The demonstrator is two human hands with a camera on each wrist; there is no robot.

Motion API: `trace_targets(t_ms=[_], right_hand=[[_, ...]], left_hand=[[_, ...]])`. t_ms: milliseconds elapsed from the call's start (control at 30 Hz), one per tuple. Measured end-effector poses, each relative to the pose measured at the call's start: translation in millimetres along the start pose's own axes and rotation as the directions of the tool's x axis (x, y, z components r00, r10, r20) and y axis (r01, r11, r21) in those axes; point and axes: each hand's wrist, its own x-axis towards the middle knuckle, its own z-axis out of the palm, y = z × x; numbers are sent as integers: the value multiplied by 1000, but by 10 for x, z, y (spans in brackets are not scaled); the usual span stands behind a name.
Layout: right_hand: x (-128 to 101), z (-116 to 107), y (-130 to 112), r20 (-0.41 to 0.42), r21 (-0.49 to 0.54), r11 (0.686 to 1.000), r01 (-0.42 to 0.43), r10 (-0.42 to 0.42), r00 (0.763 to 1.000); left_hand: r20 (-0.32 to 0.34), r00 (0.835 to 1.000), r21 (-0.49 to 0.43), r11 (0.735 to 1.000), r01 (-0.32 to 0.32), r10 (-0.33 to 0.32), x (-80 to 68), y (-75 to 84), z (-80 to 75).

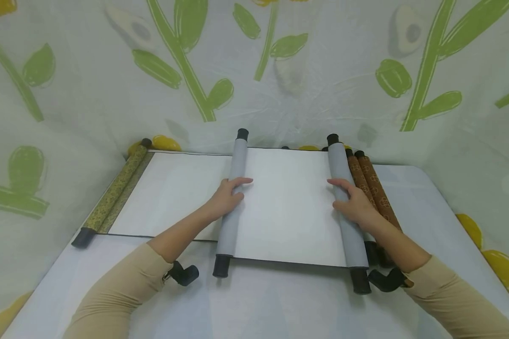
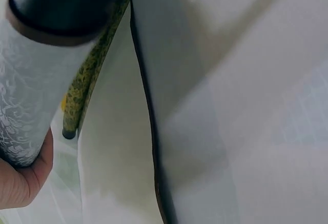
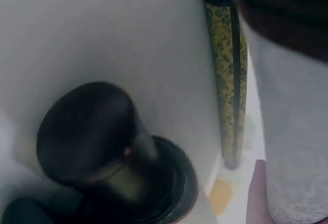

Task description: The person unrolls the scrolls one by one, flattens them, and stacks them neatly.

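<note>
A scroll (image 1: 288,207) with silver-grey brocade rollers and black end knobs is held partly unrolled, its white paper spread between the rollers. My left hand (image 1: 224,201) grips the left roller (image 1: 228,235) around its middle, thumb and fingers on either side. With my right hand (image 1: 357,206) I hold the right roller (image 1: 356,245) the same way. In the left wrist view, part of the left hand (image 2: 31,185) curls round the brocade. Beneath lies another open scroll (image 1: 174,193) with a yellow-green patterned roller (image 1: 119,188) at its left end; the grey scroll covers part of it.
Two brown patterned rolls (image 1: 375,188) lie side by side just right of the grey roller, partly behind the right hand and forearm. All rest on a white-covered table (image 1: 280,306). A leaf-printed curtain (image 1: 297,103) stands close behind the table.
</note>
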Motion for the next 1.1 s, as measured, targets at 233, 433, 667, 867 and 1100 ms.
trace_targets(t_ms=[233,433,667,867,1100], right_hand=[[7,-12,78,-4,1,1000,24,-24,1000],[7,-5,80,-27,-8,999,44,-44,999],[8,-3,63,-63,-15,1000,25,-26,998],[1,-22,62,-70,-58,998,-16,11,997],[12,-63,77,-52,-68,998,4,-7,999]], left_hand=[[-27,1000,-1,1000,6,-6,-5,-32,-33],[-41,999,21,1000,16,-15,0,-54,-48],[-49,999,9,1000,11,-11,0,-48,-78],[-37,999,-1,1000,-1,1,-15,-51,-131],[-27,1000,16,1000,-2,3,-30,-58,-177]])
